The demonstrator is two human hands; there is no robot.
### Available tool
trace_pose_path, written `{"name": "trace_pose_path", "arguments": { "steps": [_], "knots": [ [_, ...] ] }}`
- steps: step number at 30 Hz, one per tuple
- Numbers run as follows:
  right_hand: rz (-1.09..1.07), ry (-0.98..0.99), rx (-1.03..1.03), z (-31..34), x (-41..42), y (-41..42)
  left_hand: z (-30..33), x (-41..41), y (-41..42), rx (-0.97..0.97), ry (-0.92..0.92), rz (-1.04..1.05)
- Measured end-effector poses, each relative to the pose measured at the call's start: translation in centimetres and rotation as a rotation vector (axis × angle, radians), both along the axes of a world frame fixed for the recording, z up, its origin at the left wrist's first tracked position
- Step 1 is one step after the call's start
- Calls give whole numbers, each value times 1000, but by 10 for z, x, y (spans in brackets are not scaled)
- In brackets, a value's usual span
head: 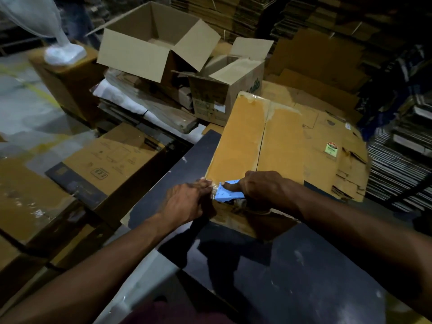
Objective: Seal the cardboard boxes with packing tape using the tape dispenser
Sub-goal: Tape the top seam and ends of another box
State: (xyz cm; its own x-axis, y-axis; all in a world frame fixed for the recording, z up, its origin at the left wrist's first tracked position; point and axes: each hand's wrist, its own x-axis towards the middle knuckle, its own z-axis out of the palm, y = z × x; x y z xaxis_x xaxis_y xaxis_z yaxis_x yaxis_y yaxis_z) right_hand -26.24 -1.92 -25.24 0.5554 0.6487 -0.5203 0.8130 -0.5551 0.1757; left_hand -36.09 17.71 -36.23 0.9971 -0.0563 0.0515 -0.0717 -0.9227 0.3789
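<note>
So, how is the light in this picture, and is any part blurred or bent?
Head view: dim overall, light falling mainly on the closed box; the hands cast shadow on the dark table; corners fall near black; the white wrapped object at top left is blurred; the wide lens bends the stacked cardboard at right.

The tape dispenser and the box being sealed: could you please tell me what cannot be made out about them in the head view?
- Tape dispenser: only its blue front shows; the right hand covers the handle and roll.
- Tape: too clear and dim to trace beside the left hand.
- Box: near edge hidden by both hands, near side in shadow.
- Green label on the flattened cardboard: print too small to read.
</note>
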Motion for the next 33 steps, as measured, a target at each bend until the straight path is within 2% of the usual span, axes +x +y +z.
{"name": "trace_pose_path", "arguments": {
  "steps": [9, 16, 18, 21, 25, 28, 32, 33],
  "knots": [
    [32, -29, -129, 8, 3, -13, 15, -3, -7, 39, 50, -5],
    [38, -5, -89, 5, 11, -30, 27, -5, -13, 67, 59, 36],
    [-33, 6, -39, 9, 11, -42, 27, -5, -13, 75, 85, 41],
    [-128, -10, -130, 12, 11, -66, 22, -3, -12, 72, 93, 60],
    [-101, 43, -134, 22, 1, -100, 17, -1, -13, 116, 100, 65],
    [-47, 12, -52, 25, -5, -113, 16, -1, -14, 116, 87, 54],
    [5, -10, -159, 21, -3, -107, 26, 7, -35, 313, 93, 67],
    [-1, -26, -169, 21, -3, -103, 29, 10, -44, 304, 72, 41]
  ]
}}
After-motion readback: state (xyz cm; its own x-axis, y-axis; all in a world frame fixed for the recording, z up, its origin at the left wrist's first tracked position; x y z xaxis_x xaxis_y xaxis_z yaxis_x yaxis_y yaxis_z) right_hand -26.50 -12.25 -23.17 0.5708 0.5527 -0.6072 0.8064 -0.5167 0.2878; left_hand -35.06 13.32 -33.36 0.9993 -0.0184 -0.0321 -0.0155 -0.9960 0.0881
